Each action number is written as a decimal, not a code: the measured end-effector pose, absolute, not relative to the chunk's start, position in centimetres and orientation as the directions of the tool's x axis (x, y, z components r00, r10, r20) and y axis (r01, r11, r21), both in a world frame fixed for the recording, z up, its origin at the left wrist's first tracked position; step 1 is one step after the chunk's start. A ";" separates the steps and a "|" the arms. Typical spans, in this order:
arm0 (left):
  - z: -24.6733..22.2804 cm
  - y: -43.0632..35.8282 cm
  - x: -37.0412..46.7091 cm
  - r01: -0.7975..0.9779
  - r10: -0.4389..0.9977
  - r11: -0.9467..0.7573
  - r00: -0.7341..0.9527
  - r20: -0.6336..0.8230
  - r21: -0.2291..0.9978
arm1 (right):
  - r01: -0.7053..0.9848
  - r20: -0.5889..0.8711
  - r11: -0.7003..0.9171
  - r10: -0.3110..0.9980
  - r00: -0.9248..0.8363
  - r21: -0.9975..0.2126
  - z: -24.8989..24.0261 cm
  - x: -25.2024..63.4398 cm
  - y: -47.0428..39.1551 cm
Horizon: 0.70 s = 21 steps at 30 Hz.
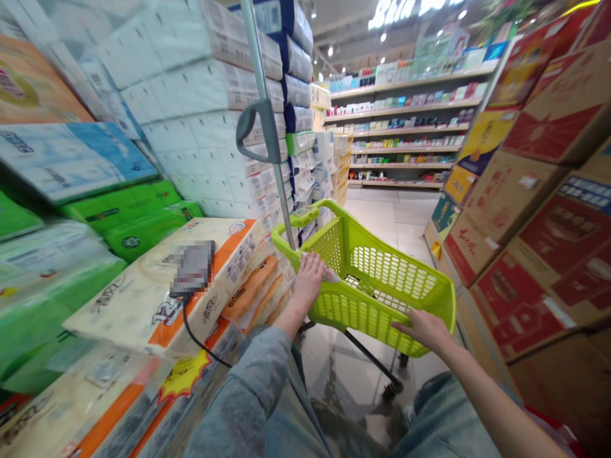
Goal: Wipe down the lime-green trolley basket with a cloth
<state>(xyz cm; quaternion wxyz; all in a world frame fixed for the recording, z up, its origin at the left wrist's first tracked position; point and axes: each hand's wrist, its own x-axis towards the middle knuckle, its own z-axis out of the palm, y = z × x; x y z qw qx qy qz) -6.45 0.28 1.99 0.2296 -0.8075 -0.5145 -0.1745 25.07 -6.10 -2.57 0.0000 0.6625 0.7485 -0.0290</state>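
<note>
A lime-green shopping cart (396, 257) with perforated basket walls stands right in front of me. My left hand (309, 277) grips its near rim by the handle end, the fingers curled over the edge. Some whitish, patterned material (331, 275) shows beside those fingers; its kind I cannot make out. Farther along the same rim, my right hand (424, 329) holds on, with the thumb outside and the fingers over the top. A metal pole (260, 70) with a grey loop handle (261, 133) rises at the cart's handle end.
Stacked tissue packs (176, 114) line the left. On a nearer pack (128, 305) lies a pixelated device (192, 267) with a black cable (195, 337). Cardboard cartons (506, 210) are piled on the right. A tiled aisle (396, 210) leads to stocked shelves (405, 130).
</note>
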 end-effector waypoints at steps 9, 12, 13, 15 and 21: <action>-1.3 -2.0 -1.4 0.844 0.698 -0.494 0.528 0.484 -0.208 | 0.971 0.036 0.217 0.976 -0.215 -0.095 -1.4 20.8 -4.3; -0.7 -1.4 -3.1 0.845 0.696 -0.485 0.529 0.486 -0.225 | 0.964 0.089 0.257 0.964 -0.251 -0.070 -2.3 21.0 -4.2; -0.4 -1.2 -3.8 0.855 0.700 -0.469 0.512 0.497 -0.221 | 0.961 0.101 0.268 0.960 -0.260 -0.064 -2.5 21.1 -4.3; 0.5 -0.6 -5.3 0.878 0.712 -0.432 0.473 0.519 -0.207 | 0.958 0.118 0.282 0.955 -0.273 -0.059 -2.9 21.2 -4.3; 2.9 1.1 -8.7 0.940 0.767 -0.319 0.333 0.549 -0.124 | 0.953 0.128 0.299 0.948 -0.292 -0.042 -3.2 20.8 -4.3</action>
